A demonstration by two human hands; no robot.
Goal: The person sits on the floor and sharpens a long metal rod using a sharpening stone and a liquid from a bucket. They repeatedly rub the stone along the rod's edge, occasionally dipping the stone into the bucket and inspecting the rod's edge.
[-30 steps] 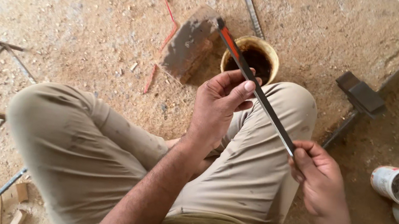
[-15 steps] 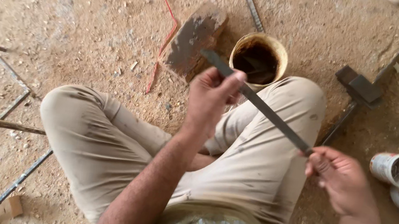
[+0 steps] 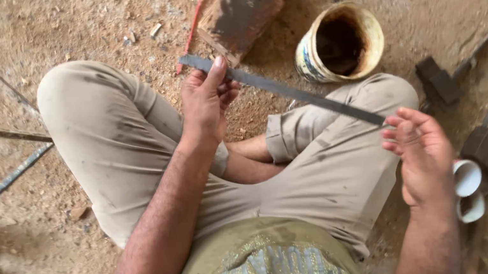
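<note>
Both hands (image 3: pixel 205 102) grip flat metal strip (image 3: pixel 283 89) (right end hidden)

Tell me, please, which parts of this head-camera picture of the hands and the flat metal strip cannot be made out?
- The right end of the metal strip: covered by the right hand.
- The left hand grip: seen only from the back, so its fingertips are hidden.
- The bottom of the bucket: too dark inside.
- The wooden board: cut off by the top edge.
- The two white cups: partly behind the right hand.
</note>
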